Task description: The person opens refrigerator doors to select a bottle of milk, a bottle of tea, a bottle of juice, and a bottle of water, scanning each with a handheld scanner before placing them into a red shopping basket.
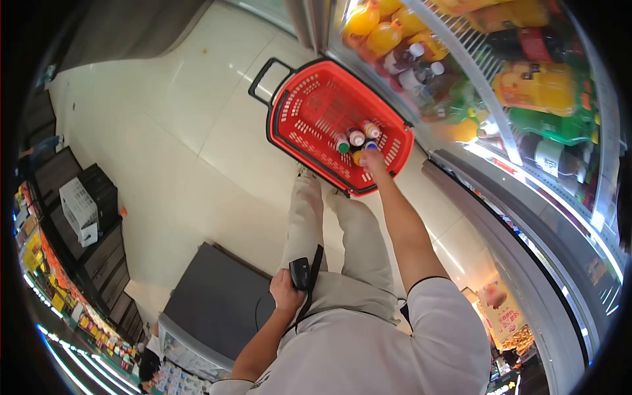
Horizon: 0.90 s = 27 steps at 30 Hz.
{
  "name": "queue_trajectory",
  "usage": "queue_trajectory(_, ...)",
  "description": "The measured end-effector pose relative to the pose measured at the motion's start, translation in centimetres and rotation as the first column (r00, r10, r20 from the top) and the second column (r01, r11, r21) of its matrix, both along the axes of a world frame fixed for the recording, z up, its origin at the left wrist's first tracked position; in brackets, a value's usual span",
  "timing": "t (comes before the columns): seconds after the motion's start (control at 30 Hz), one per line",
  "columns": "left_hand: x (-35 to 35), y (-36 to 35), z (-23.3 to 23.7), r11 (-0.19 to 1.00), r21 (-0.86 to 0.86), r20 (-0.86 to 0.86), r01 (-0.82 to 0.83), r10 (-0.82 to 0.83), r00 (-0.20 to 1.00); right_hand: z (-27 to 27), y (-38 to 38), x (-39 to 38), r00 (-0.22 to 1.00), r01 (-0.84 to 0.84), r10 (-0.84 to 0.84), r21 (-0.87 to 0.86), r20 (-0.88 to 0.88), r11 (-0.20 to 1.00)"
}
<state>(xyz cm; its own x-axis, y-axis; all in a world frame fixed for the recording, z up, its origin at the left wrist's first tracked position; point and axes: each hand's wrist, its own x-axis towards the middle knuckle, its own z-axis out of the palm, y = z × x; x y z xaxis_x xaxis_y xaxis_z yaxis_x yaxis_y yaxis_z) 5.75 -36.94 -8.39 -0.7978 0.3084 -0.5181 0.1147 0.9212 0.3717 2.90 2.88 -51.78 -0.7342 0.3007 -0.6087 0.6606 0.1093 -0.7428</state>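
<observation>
Head view.

Item: red shopping basket [316,99], on the tiled floor [224,131], at 12 to 1 o'clock of centre; black pull handle [253,87] at its 10 o'clock.
Contents: small bottles grouped at the basket's 4 o'clock: green-capped bottle [343,146], pink-and-white bottle [356,137], another pale bottle [372,130], blue-capped bottle [370,144], yellow-capped bottle [357,158]. Labels too small to read.
Item: right hand [372,161], reaching into the basket; grip bunched beside the blue and yellow caps. Cannot tell whether it pinches either.
Item: left hand [286,289], at 7 o'clock near the lap; grip wrapped around a black handheld device [300,274], black strap [316,266] alongside.
Surroundings: display refrigerator stocked with drinks at 2 o'clock, near the basket; left shoe [302,170] close by the basket's near rim.

Hazards, as judged:
- Toppling: close-set bottles could be knocked by the knuckles in that narrow cluster.
- Slipping: smooth, rounded caps could slide from a fingertip-only hold.
- Rolling: a bottle lying over could travel across the wide basket bottom.
- Shifting: a forearm or shoe bumping the rim could nudge the basket on smooth tile.
- Dropping: a loosened left grip could let the device fall; its strap could snag on clothing.
</observation>
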Motion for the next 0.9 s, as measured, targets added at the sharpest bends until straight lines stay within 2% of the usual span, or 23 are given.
queue_trajectory(0.03, -0.6, 0.4, 0.6, 0.999, -0.036, 0.035, 0.031, -0.03, 0.999, 4.1, -1.3, 0.6, 0.991, 0.137, -0.137, -0.051, 0.004, 0.989)
queue_trajectory(0.1, -1.4, 0.6, 1.3, 0.998, -0.031, 0.041, 0.062, -0.061, 0.997, 10.4, -2.3, 1.2, 0.963, 0.064, -0.071, 0.035, 0.262, 0.997)
queue_trajectory(0.17, -2.1, 0.8, 2.0, 0.995, -0.026, 0.042, 0.094, -0.093, 0.995, 16.6, -3.9, 2.8, 0.968, -0.039, -0.024, 0.241, 0.251, 0.97)
queue_trajectory(0.23, -3.1, 1.2, 2.9, 0.99, -0.034, 0.064, 0.136, -0.133, 0.989, 21.8, -4.7, 4.1, 0.963, -0.058, -0.004, 0.223, 0.269, 0.973)
queue_trajectory(0.3, -4.2, 1.6, 4.3, 0.984, -0.051, 0.051, 0.172, -0.169, 0.984, 25.6, -5.3, 4.9, 0.932, -0.063, 0.019, 0.111, 0.362, 0.992)
queue_trajectory(0.43, -5.8, 1.6, 5.1, 0.974, -0.038, 0.038, 0.224, -0.223, 0.974, 34.4, -6.6, 4.5, 0.948, -0.075, 0.018, 0.169, 0.319, 0.983)
queue_trajectory(0.57, -8.3, 1.7, 6.6, 0.96, -0.079, 0.031, 0.27, -0.268, 0.963, 37.3, -7.0, 3.6, 0.964, -0.095, 0.037, 0.212, 0.262, 0.973)
queue_trajectory(0.63, -9.6, 1.7, 7.1, 0.957, -0.085, 0.012, 0.278, -0.278, 0.961, 38.5, -6.7, 2.4, 0.953, -0.136, 0.08, 0.177, 0.292, 0.975)
queue_trajectory(0.7, -11.0, 2.0, 7.6, 0.955, -0.106, 0.069, 0.278, -0.272, 0.96, 40.0, -6.2, 0.5, 0.967, -0.179, 0.124, 0.247, 0.223, 0.952)
queue_trajectory(0.77, -12.4, 2.4, 8.5, 0.957, -0.109, 0.077, 0.269, -0.261, 0.962, 42.1, -5.8, -1.3, 0.953, -0.231, 0.182, 0.188, 0.243, 0.955)
queue_trajectory(0.83, -13.7, 2.6, 9.4, 0.957, -0.11, 0.089, 0.267, -0.258, 0.962, 44.6, -5.5, -3.0, 0.968, -0.211, 0.166, 0.249, 0.188, 0.945)
queue_trajectory(0.9, -15.2, 2.9, 9.6, 0.951, -0.114, 0.131, 0.286, -0.271, 0.954, 46.9, -5.0, -4.5, 0.971, -0.158, 0.127, 0.144, 0.203, 0.977)
